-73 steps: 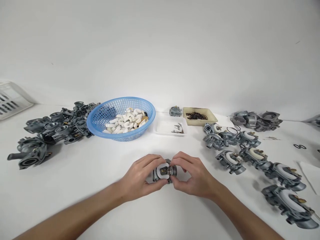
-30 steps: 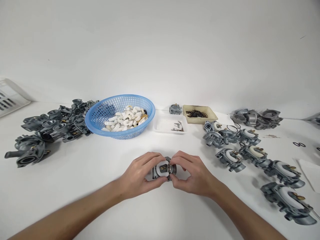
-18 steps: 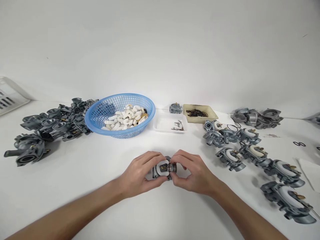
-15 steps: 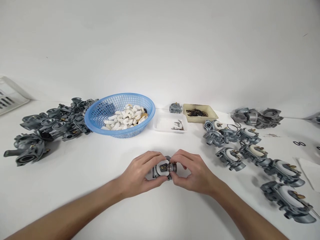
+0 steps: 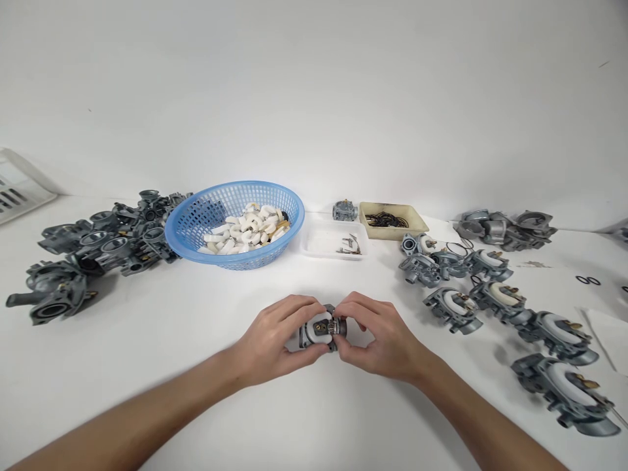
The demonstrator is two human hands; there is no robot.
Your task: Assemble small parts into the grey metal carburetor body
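Between my hands, a grey metal carburetor body (image 5: 321,327) sits at the front middle of the table. A white U-shaped float (image 5: 313,332) lies in its upper face, around small brass parts. My left hand (image 5: 282,340) closes on the carburetor's left side, thumb at the near edge and fingers at the far edge. My right hand (image 5: 380,337) is closed at the right end, its thumb and fingertips pressed near the float's hinge. Whether a small pin is between those fingertips is hidden.
A blue basket (image 5: 181,252) holds white floats. Beside it stand a clear tray (image 5: 314,245) with small metal pieces and a yellowish tray (image 5: 417,230) of black rings. Carburetors (image 5: 115,245) are heaped at left; several with floats (image 5: 572,389) line the right side.
Almost nothing differs. Both hands keep their grip on the carburetor, and the view has shifted very slightly.
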